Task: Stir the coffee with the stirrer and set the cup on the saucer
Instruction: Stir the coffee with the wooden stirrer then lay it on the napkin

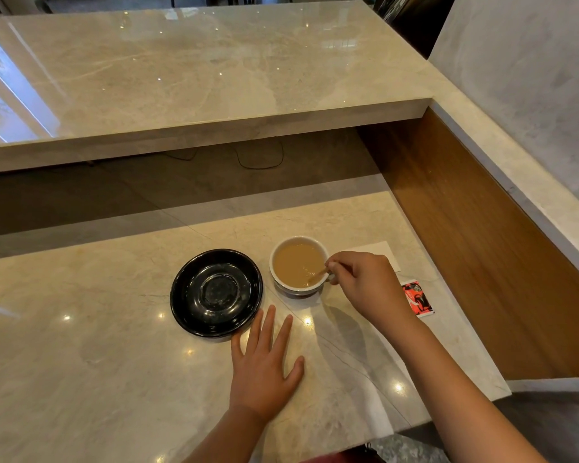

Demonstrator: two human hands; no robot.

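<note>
A white cup full of light brown coffee stands on the marble counter. Just left of it sits an empty black saucer, apart from the cup. My right hand hovers at the cup's right rim, pinching a thin wooden stirrer whose tip dips into the coffee. My left hand lies flat on the counter below the saucer and cup, fingers spread, holding nothing.
A white napkin lies behind my right hand, and a red sachet lies to its right. A raised marble ledge runs across the back. A wooden side wall bounds the counter on the right.
</note>
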